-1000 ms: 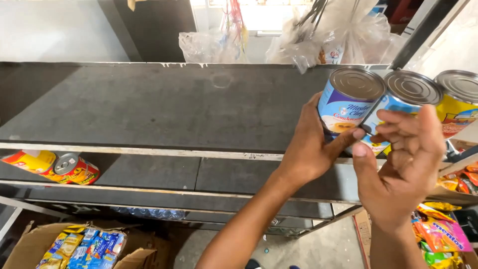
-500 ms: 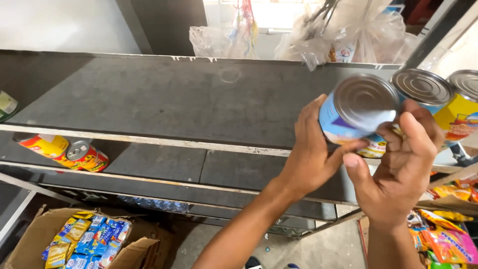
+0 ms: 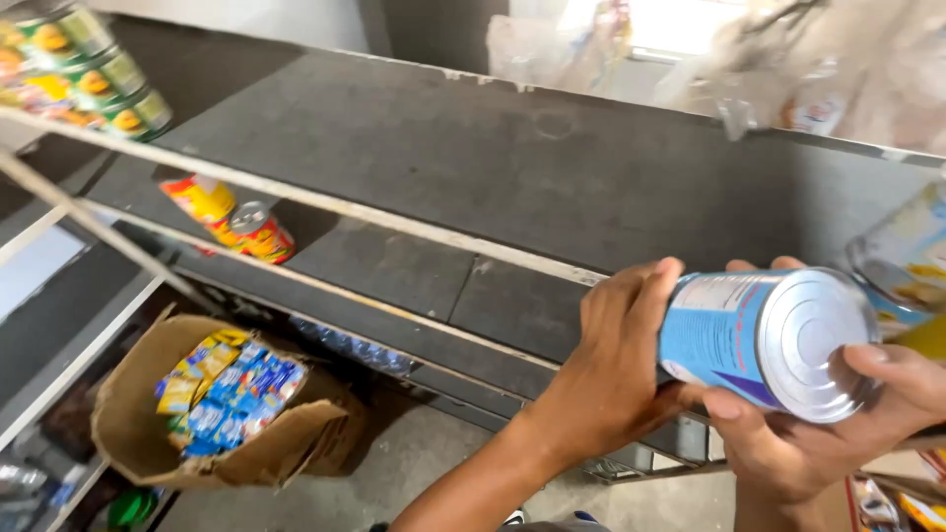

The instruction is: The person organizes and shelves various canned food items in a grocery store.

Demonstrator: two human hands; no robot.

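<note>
In the head view, the likeliest trouble is the can (image 3: 759, 340) slipping: it lies on its side in mid-air, near and right of the shelf's front edge, with nothing beneath it but the floor far below, so a loosened hold could let it roll out of the palms and drop. Its smooth metal end faces the camera and the right thumb rests on that slick face, which gives little friction. A second risk is a knock against the other can (image 3: 902, 261) just to the right, partly out of frame at the picture's edge; a sideways swing could bump it off the top shelf (image 3: 473, 167). The left hand (image 3: 616, 369) wraps the label end of the can, fingers curled over the top and the palm pressed to its side, closed firmly around it rather than spread. The right hand (image 3: 838, 424) cups the can from below and from the near side, thumb laid across the lid's rim, fingers bent under; it too is closed on the can, though how tightly I cannot tell. Far left, stacked cans (image 3: 89, 74) sit on another rack, a tipped can (image 3: 258, 232) lies on the lower shelf (image 3: 394, 271), and a box (image 3: 227, 414) of packets stands on the floor.
</note>
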